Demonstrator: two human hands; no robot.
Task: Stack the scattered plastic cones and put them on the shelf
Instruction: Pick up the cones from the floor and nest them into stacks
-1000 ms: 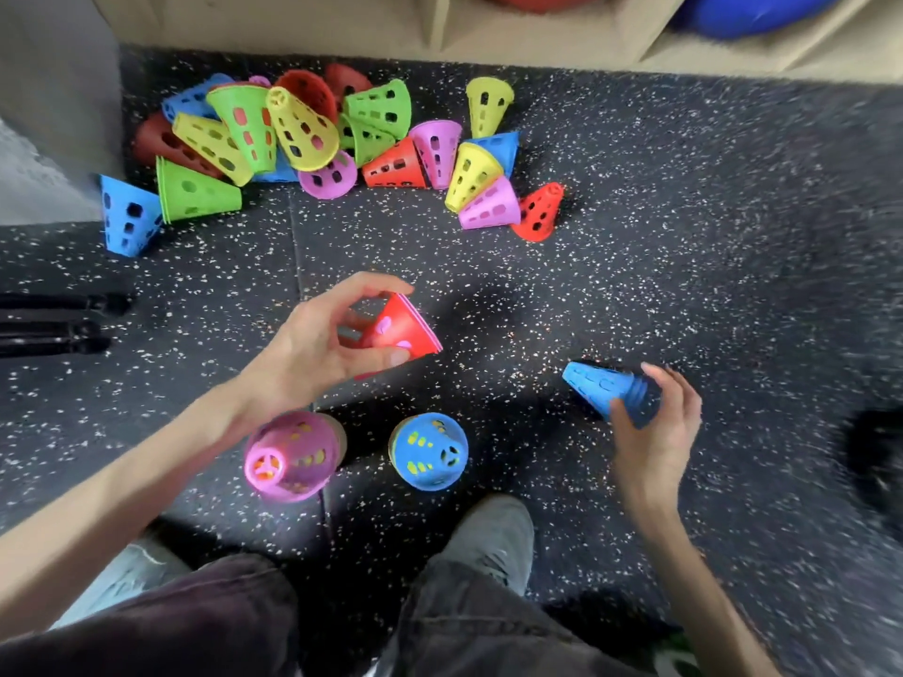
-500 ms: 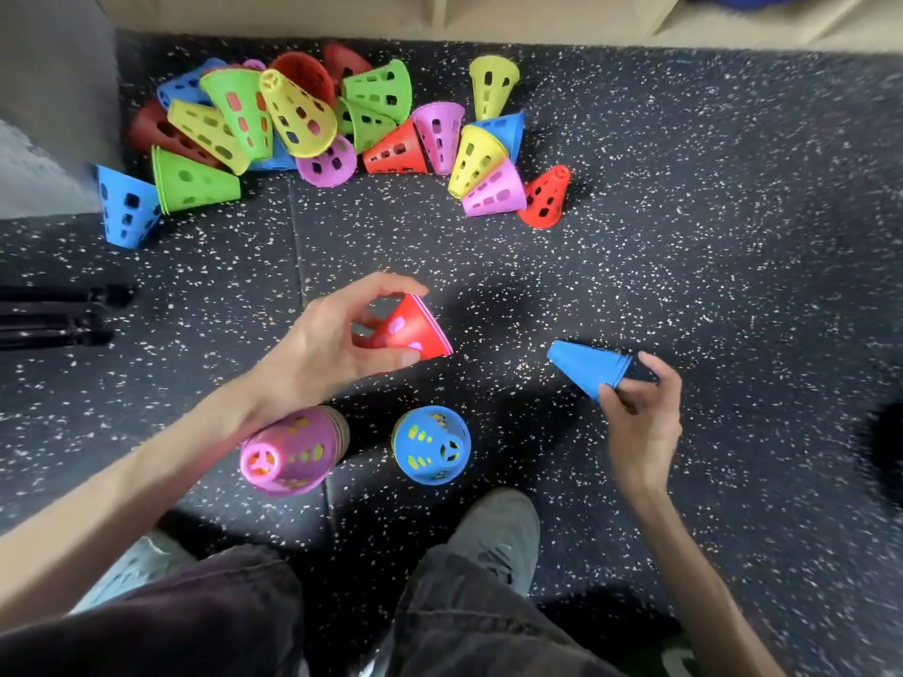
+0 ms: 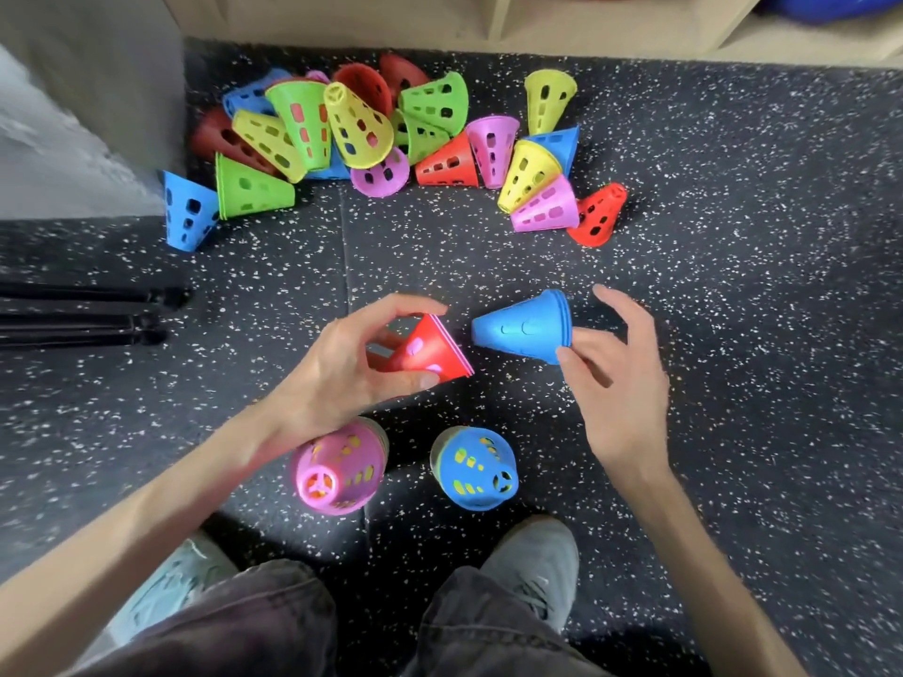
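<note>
My left hand [image 3: 342, 368] grips a small stack with a red cone [image 3: 430, 351] outermost and a pink rim showing, its wide mouth facing right. My right hand [image 3: 620, 378] pinches the rim of a blue cone stack [image 3: 525, 327] whose narrow tip points left at the red cone's mouth, a small gap apart. Two upright stacks stand on the floor near my feet: a pink-topped one [image 3: 337, 466] and a blue-topped one [image 3: 474, 469]. A pile of several loose cones [image 3: 361, 124] in many colours lies on the floor in front of the shelf [image 3: 440, 17].
The speckled black rubber floor [image 3: 733, 285] stretches to the right. Black tripod legs [image 3: 83, 317] lie at the left. A grey wall [image 3: 73, 114] stands at upper left. My shoes [image 3: 532, 559] and dark trousers fill the bottom. A blue ball [image 3: 826, 4] sits on the shelf.
My right hand lifted the blue cone stack off the floor and carried it up and left, tip toward the red cone. My left hand stayed almost still with its stack.
</note>
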